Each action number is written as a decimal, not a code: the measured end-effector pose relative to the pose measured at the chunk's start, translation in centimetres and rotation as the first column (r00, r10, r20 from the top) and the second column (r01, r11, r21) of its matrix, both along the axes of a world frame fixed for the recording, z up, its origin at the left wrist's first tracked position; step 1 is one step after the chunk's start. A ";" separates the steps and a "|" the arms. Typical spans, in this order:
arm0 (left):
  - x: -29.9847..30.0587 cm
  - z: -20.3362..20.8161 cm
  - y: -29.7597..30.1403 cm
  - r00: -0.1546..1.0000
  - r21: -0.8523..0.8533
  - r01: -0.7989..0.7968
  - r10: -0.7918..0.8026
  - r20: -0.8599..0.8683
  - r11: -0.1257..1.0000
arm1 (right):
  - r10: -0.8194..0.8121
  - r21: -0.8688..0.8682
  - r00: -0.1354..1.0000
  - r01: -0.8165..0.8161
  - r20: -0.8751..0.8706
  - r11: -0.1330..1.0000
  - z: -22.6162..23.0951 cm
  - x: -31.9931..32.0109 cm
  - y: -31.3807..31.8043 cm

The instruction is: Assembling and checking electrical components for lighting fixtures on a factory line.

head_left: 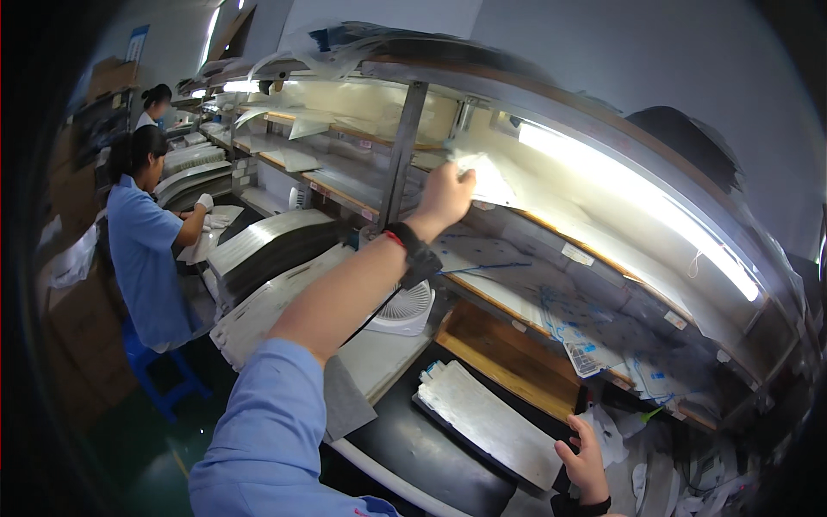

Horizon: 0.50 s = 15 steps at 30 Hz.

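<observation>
1. The thin white translucent plastic sheet sits at shelf height, pinched at its near edge by the left hand; the fingers are clenched on it, so it is being grasped, not merely touched.
2. That arm, in a light blue sleeve with a black wristband with a red edge, stretches up and away from the body, apparently because the sheet lies on the upper shelf, just under the long bright strip lamp.
3. Well below that grip, the right hand rests with curled fingers on the corner of a flat pale rectangular pad lying on a black tray. It seems to steady the pad; whether the fingers truly close on it cannot be told.
4. Between the two hands run a lower shelf holding clear bags with blue markings and a wooden-lined compartment.
5. Under the raised forearm stands a small round white fan.
6. Far off to the left of the raised hand, a co-worker in a blue top handles white sheets at stacked grey trays.
</observation>
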<state>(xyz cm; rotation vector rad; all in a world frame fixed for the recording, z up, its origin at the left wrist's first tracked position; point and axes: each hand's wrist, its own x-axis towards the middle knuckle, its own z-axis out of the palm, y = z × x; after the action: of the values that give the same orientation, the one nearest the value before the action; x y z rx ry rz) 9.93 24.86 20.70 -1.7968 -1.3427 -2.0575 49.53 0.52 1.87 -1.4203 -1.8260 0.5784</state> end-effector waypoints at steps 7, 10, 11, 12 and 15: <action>0.9 -1.6 2.0 0.854 0.139 0.375 -0.400 0.333 0.917 | 0.032 0.003 0.999 -0.032 -0.010 0.999 -1.0 0.3 -0.2; -1.3 -2.6 2.9 0.826 0.232 0.262 -0.342 0.449 0.937 | 0.001 -0.006 1.000 -0.001 -0.028 1.000 -1.2 0.5 -0.6; -2.0 -2.4 1.4 0.893 0.172 0.135 -0.195 0.406 0.976 | -0.006 -0.016 1.000 0.006 -0.028 1.000 -0.9 0.3 -0.8; -2.4 -2.2 -0.5 0.915 0.182 0.140 -0.197 0.352 0.973 | -0.018 -0.027 0.999 0.017 -0.029 1.000 -0.8 0.3 -1.1; -5.3 -4.3 -1.2 0.893 0.241 0.057 -0.157 0.422 0.969 | -0.024 -0.045 0.999 0.023 -0.031 0.999 -0.7 0.3 -1.4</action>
<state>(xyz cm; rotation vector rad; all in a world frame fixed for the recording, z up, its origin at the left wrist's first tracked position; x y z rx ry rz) 4.63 23.69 16.43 -1.3930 -1.0477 -2.6691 49.88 -0.87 1.18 -1.4524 -1.7797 0.6299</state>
